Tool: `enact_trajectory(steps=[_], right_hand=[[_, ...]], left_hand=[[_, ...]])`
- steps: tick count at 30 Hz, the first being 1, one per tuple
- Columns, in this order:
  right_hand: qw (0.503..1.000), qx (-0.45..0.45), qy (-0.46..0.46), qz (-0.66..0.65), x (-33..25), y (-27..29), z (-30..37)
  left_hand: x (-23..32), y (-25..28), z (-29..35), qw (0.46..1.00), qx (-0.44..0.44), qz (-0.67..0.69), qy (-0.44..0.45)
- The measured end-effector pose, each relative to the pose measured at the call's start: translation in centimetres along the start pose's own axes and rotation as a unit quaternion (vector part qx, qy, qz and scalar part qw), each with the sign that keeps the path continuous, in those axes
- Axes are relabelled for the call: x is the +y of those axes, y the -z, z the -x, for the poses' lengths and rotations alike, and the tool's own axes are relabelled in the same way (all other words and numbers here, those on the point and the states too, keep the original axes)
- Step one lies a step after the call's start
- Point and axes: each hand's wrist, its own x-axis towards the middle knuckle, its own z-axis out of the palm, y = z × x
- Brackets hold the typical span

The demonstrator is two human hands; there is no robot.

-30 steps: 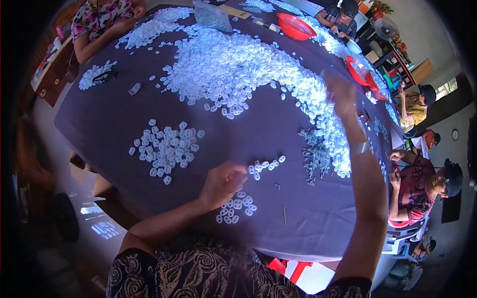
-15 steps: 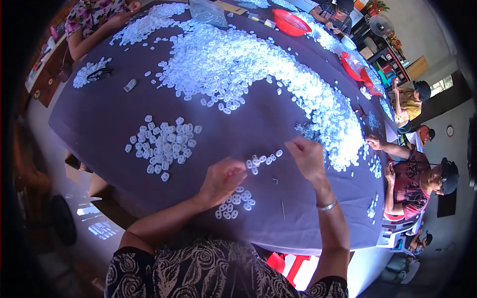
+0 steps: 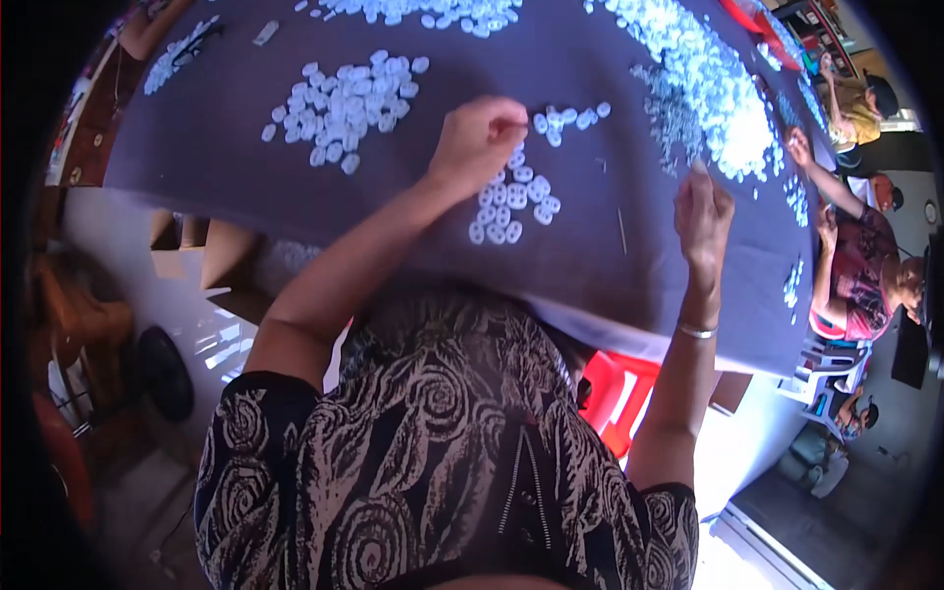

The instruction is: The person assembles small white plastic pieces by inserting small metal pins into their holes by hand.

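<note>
My left hand [image 3: 482, 143] is over the table with its fingers curled closed; whatever they hold is hidden. Just right of its fingertips lies a short row of small white oval pieces with two holes [image 3: 556, 120]. A loose group of similar pieces [image 3: 514, 202] sits just below that hand, and a larger heap [image 3: 346, 103] lies to its left. Off to the right, my right hand [image 3: 703, 211] is closed, thumb and fingers pressed together, at the near edge of a pile of tiny grey pieces [image 3: 672, 113]. I cannot make out what is in it.
A thin stick [image 3: 621, 232] lies on the dark tablecloth [image 3: 393, 221] between my hands. Big bright heaps of white pieces [image 3: 733, 108] spread along the far and right side. Another person [image 3: 865, 261] sits at the right. Open cardboard boxes [image 3: 231, 251] stand below the left edge.
The view has tilted down, so the table appears higher. My right hand has moved from beside the row's right end to the near edge of the grey pile. My left hand stays near the row.
</note>
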Motion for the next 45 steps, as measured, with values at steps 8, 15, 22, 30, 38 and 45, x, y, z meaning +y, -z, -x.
enact_trajectory(steps=[8,15,22,30,38,45], right_hand=[[0.97,-0.072,0.188,0.134,1.8,-5.5,0.6],[0.936,-0.097,0.263,0.212,1.3,-10.6,-0.9],[0.914,-0.116,0.286,0.263,0.7,-11.9,-1.1],[0.967,-0.154,0.203,0.003,2.0,-11.6,-0.2],[0.959,-0.189,0.198,-0.068,1.3,-11.5,-0.2],[0.953,-0.239,0.127,-0.136,1.0,-10.5,-0.2]], left_hand=[[0.3,-0.2,0.9,0.998,0.008,-0.044,-0.037],[-0.1,-0.1,1.0,0.996,-0.012,-0.079,-0.035],[0.1,-0.2,1.0,0.997,-0.017,-0.07,-0.024],[1.1,-0.6,1.0,0.995,-0.04,-0.029,-0.084],[0.8,-0.8,1.1,0.993,-0.053,0.08,-0.069],[1.3,-0.7,1.2,0.983,-0.089,0.157,-0.01]])
